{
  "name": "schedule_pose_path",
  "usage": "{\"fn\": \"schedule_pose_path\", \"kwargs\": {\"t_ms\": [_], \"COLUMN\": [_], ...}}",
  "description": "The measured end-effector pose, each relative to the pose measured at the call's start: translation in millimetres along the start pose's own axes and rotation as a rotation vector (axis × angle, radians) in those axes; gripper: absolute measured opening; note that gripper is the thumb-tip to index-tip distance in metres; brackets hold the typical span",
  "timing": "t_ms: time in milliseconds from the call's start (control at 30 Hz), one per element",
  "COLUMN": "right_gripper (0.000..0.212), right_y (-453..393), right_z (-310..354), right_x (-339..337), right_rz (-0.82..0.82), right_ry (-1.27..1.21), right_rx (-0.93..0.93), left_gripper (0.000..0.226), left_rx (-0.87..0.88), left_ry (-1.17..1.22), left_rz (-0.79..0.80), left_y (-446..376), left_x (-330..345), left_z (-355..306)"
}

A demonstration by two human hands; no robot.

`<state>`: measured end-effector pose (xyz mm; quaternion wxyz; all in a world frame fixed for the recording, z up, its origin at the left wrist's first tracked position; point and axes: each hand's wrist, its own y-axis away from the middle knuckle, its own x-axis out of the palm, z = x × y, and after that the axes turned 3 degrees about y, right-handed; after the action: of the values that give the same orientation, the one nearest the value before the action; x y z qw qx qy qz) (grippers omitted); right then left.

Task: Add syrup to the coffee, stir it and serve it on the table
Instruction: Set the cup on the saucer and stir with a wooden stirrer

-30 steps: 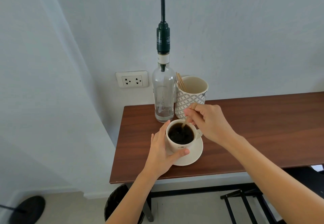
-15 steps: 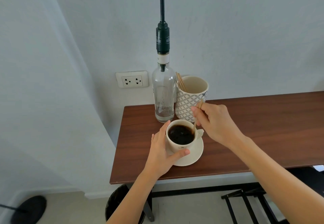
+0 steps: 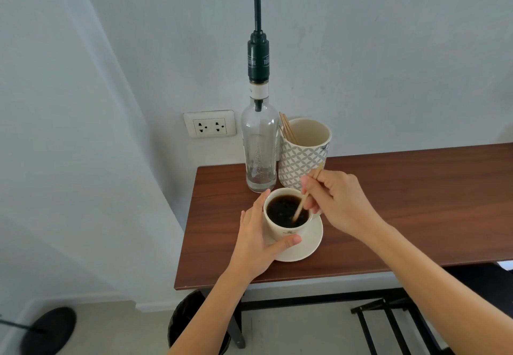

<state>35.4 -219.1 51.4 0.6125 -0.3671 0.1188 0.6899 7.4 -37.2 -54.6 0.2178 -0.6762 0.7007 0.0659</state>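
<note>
A cream cup of black coffee (image 3: 286,227) stands on a cream saucer (image 3: 308,243) near the left end of the brown table (image 3: 402,202). My left hand (image 3: 256,243) wraps around the cup's left side, thumb across its front. My right hand (image 3: 337,202) pinches a thin wooden stir stick (image 3: 302,202) whose lower end dips into the coffee. Behind the cup stands a clear glass syrup bottle (image 3: 259,146) with a tall dark pump, nearly empty.
A patterned mug (image 3: 304,152) holding several wooden sticks stands right of the bottle, against the wall. A wall socket (image 3: 209,124) sits to the left. A black bin (image 3: 188,318) and black frame (image 3: 388,318) lie below the table edge.
My right hand has swung the stick around inside the cup, from the far left rim to the right rim and now toward the middle. My left hand has kept its hold on the cup.
</note>
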Motion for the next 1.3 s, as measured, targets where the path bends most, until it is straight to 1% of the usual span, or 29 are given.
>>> {"fn": "schedule_pose_path", "kwargs": {"t_ms": [33,100,200,267,333,400,467,500,567,633,667,733,800,867,900,1000,1067,1133,1200,1233,1300], "right_gripper": [0.027,0.025,0.028,0.03,0.031,0.028,0.025,0.025,0.028,0.031,0.031,0.031,0.029,0.026,0.026,0.03,0.033,0.032,0.029,0.028,0.027], "right_y": [0.1,-2.9,-7.9,-6.9,-3.8,-1.5,-2.7,-4.5,-7.5,-7.3,-6.1,-2.4,-0.5,-2.4,-4.5,-9.4,-9.1,-5.5,-2.5,-2.1,-4.9], "right_z": [2.2,2.8,-2.9,-6.1,-4.8,-0.3,2.0,1.6,-2.2,-5.6,-6.8,-5.2,-0.8,1.7,1.2,-2.8,-5.8,-4.5,0.1,1.5,0.9], "right_x": [4.7,10.2,3.2,-5.4,-7.0,0.9,9.9,11.9,8.8,-0.4,-4.5,-5.8,2.3,10.3,11.8,2.9,-5.8,-5.3,4.5,9.7,14.9], "right_rz": [0.026,0.002,-0.093,-0.109,-0.052,0.031,0.017,-0.017,-0.095,-0.124,-0.115,-0.05,0.03,0.02,-0.01,-0.106,-0.113,-0.048,0.029,0.033,-0.025], "right_ry": [-0.075,-0.127,0.064,0.138,0.079,-0.092,-0.186,-0.17,-0.026,0.107,0.131,0.071,-0.114,-0.191,-0.164,0.053,0.128,0.072,-0.096,-0.152,-0.134], "right_rx": [0.024,0.02,-0.065,-0.07,-0.016,0.058,0.075,0.065,0.008,-0.037,-0.036,0.01,0.083,0.093,0.076,0.0,0.002,0.046,0.097,0.098,0.061], "left_gripper": [0.09,0.09,0.09,0.088,0.087,0.088,0.091,0.093,0.094,0.09,0.088,0.088,0.09,0.092,0.092,0.09,0.09,0.089,0.091,0.092,0.094], "left_rx": [0.005,0.004,0.006,0.01,0.011,0.008,-0.007,-0.015,-0.016,-0.014,-0.013,-0.013,-0.012,-0.015,-0.017,-0.019,-0.02,-0.017,-0.012,-0.012,-0.013], "left_ry": [0.0,0.0,-0.006,-0.007,-0.012,-0.014,-0.003,0.003,0.006,0.005,0.004,-0.001,0.0,0.004,0.006,0.013,0.014,0.007,0.002,0.004,0.006], "left_rz": [0.001,0.006,0.005,-0.001,-0.003,0.002,0.008,0.01,0.014,0.017,0.017,0.014,0.014,0.02,0.022,0.021,0.017,0.012,0.013,0.014,0.012], "left_y": [0.0,0.2,0.0,-0.4,-0.7,-0.4,0.2,0.2,0.1,-0.2,-0.3,-0.3,0.0,0.1,0.1,0.0,-0.3,-0.1,0.5,0.8,0.9], "left_x": [0.0,0.2,0.9,0.6,-0.1,0.3,1.0,1.2,1.4,1.1,0.8,0.4,0.5,0.6,0.7,0.9,0.6,0.3,0.4,0.6,0.7], "left_z": [0.7,1.4,1.4,0.3,-0.3,1.7,4.8,5.3,4.8,3.0,2.2,2.1,3.1,3.5,3.2,1.8,1.0,0.9,2.1,2.9,3.8]}}
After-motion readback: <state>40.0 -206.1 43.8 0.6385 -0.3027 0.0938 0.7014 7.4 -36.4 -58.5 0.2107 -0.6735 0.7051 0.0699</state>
